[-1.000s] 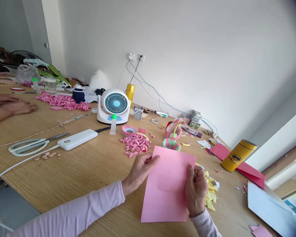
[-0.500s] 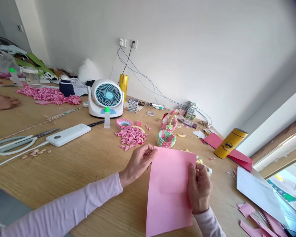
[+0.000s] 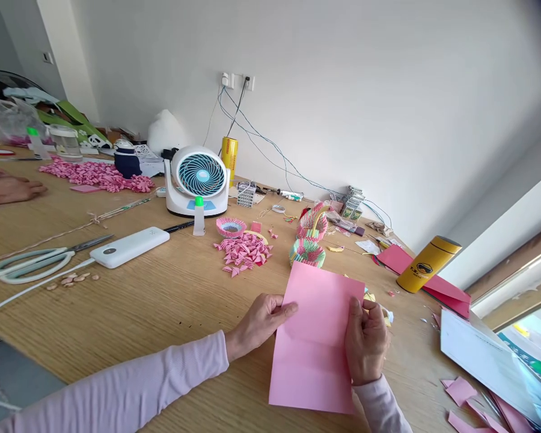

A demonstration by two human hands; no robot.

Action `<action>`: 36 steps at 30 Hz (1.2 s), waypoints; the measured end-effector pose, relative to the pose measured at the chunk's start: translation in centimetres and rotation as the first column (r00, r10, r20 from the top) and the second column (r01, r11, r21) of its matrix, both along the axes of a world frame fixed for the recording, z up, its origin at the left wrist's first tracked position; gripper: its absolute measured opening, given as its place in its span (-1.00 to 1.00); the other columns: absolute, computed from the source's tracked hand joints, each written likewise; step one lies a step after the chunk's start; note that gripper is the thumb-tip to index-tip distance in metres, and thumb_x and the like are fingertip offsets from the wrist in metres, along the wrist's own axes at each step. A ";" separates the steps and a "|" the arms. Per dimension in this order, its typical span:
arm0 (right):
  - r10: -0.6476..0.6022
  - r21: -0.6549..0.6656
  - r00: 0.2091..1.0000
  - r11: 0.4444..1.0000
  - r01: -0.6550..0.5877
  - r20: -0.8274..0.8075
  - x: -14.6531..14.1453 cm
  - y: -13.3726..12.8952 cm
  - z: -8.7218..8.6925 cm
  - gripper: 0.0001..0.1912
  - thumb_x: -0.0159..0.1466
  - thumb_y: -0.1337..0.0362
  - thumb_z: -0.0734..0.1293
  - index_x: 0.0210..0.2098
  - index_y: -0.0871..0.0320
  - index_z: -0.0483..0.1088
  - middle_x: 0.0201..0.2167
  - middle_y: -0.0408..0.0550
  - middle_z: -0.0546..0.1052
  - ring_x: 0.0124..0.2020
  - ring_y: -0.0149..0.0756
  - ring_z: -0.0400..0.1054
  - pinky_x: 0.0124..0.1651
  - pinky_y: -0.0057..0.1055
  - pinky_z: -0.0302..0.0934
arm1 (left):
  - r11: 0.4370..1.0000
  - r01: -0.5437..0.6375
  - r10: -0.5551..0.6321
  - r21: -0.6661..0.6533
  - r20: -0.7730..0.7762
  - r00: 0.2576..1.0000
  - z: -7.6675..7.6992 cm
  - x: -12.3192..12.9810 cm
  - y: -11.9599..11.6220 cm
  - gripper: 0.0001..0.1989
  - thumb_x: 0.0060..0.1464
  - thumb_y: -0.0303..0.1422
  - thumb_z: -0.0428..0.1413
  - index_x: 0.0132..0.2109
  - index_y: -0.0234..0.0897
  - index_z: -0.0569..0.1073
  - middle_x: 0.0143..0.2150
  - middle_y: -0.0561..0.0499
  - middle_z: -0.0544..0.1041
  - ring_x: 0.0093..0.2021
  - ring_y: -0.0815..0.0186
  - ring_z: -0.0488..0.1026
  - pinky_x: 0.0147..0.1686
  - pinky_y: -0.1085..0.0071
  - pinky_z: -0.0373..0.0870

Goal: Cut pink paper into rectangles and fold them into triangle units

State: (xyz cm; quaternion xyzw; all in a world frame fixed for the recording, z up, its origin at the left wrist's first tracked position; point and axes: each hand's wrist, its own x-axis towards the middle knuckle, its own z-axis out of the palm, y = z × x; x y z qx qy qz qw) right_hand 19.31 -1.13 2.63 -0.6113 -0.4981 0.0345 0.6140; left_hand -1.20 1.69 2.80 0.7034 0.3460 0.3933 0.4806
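Note:
A plain pink sheet of paper [image 3: 315, 337] is held upright above the front of the table, with a faint crease across it. My left hand [image 3: 262, 322] pinches its left edge, thumb on the near face. On the right edge, my right hand [image 3: 367, 337] grips the paper with curled fingers and the thumb in front. Just beyond the sheet stand a green and pink folded-paper basket [image 3: 307, 252] and a pink one with a yellow handle [image 3: 310, 222]. Left of them lies a heap of small folded pink paper pieces [image 3: 243, 249] beside a pink paper bowl [image 3: 231, 227].
A white fan [image 3: 198, 180] and a green-capped bottle [image 3: 199, 218] stand mid-table. Scissors [image 3: 49, 258] and a white power bank [image 3: 130, 246] lie left. At right are a yellow flask [image 3: 426, 264], a white board [image 3: 482, 361] and pink scraps [image 3: 460, 391]. Another person's hand [image 3: 13, 189] rests far left.
My left hand has slid down from the sheet's top corner to its left edge. The paper's lower part has come up a little and shows a crease. The camera view has shifted slightly.

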 end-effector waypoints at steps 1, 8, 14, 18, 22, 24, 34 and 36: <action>-0.018 -0.004 1.000 1.000 0.019 0.017 0.0 0.0 0.0 -0.60 0.26 -0.10 0.21 -0.41 0.13 0.26 -0.73 -0.35 0.10 -0.65 -0.44 -0.10 -0.58 -0.48 -0.11 | 1.000 -0.023 0.024 0.017 -0.009 1.000 -0.2 0.0 0.1 -0.49 0.18 -0.04 -0.04 -0.54 -0.23 -0.05 -0.55 0.16 -0.11 -0.51 0.46 -0.15 -0.52 0.43 -0.19; 0.010 -0.006 1.000 1.000 -0.010 0.016 0.1 0.0 0.1 -0.61 0.27 -0.08 0.21 -0.41 0.12 0.25 -0.73 -0.35 0.10 -0.65 -0.43 -0.07 -0.58 -0.48 -0.09 | 0.991 -0.089 0.093 0.098 -0.041 0.995 -0.3 -0.2 0.2 -0.52 0.21 -0.07 -0.06 -0.52 -0.24 -0.03 -0.53 0.15 -0.09 -0.49 0.44 -0.11 -0.50 0.42 -0.16; 0.030 -0.009 1.000 1.000 -0.030 0.004 0.1 -0.1 -0.1 -0.63 0.27 -0.07 0.22 -0.40 0.11 0.25 -0.72 -0.33 0.14 -0.66 -0.43 -0.06 -0.59 -0.48 -0.09 | 0.999 0.039 -0.039 -0.032 -0.011 0.999 0.4 -0.1 -0.1 -0.52 0.15 -0.03 -0.01 -0.50 -0.22 -0.03 -0.51 0.15 -0.08 -0.48 0.44 -0.13 -0.51 0.43 -0.19; 0.072 -0.016 0.997 0.997 -0.072 0.020 0.3 0.1 -0.5 -0.62 0.28 -0.08 0.21 -0.42 0.11 0.25 -0.71 -0.32 0.15 -0.65 -0.43 -0.06 -0.59 -0.48 -0.07 | 1.000 0.027 -0.027 0.003 -0.068 0.997 0.1 -0.1 0.0 -0.47 0.13 0.01 0.00 -0.54 -0.22 -0.07 -0.54 0.16 -0.12 -0.50 0.46 -0.16 -0.51 0.41 -0.23; 0.025 -0.033 0.999 0.999 -0.023 0.049 0.6 0.2 -0.6 -0.62 0.28 -0.08 0.20 -0.40 0.12 0.26 -0.71 -0.32 0.16 -0.64 -0.42 -0.05 -0.57 -0.48 -0.06 | 1.000 0.016 -0.015 0.018 -0.068 0.998 -0.1 -0.3 0.1 -0.48 0.15 -0.01 -0.03 -0.53 -0.23 -0.06 -0.53 0.16 -0.12 -0.50 0.46 -0.15 -0.50 0.42 -0.21; 0.003 -0.031 0.998 1.000 -0.001 0.067 0.7 0.2 -0.5 -0.62 0.27 -0.08 0.20 -0.40 0.12 0.26 -0.71 -0.33 0.15 -0.64 -0.42 -0.05 -0.56 -0.47 -0.07 | 1.000 0.014 -0.014 0.016 -0.054 0.998 -0.2 -0.2 0.1 -0.49 0.14 -0.01 -0.02 -0.52 -0.22 -0.05 -0.53 0.16 -0.10 -0.50 0.46 -0.14 -0.51 0.43 -0.20; -0.098 0.012 0.982 0.995 0.097 0.161 0.3 0.5 -0.2 -0.62 0.29 -0.07 0.18 -0.40 0.12 0.25 -0.73 -0.34 0.14 -0.65 -0.43 -0.05 -0.55 -0.47 -0.05 | 0.994 -0.109 0.109 0.002 0.033 0.994 -0.5 -0.3 0.4 -0.49 0.12 -0.02 0.02 -0.53 -0.22 -0.02 -0.53 0.16 -0.08 -0.50 0.45 -0.11 -0.52 0.45 -0.16; -0.127 0.029 0.980 0.992 0.124 0.155 0.5 0.6 -0.1 -0.63 0.29 -0.06 0.18 -0.41 0.12 0.23 -0.73 -0.36 0.10 -0.66 -0.43 -0.08 -0.55 -0.48 -0.06 | 0.999 -0.023 0.024 -0.038 0.022 0.999 -0.3 -0.5 0.4 -0.53 0.17 -0.02 -0.03 -0.51 -0.23 0.02 -0.53 0.16 -0.04 -0.50 0.44 -0.09 -0.51 0.45 -0.14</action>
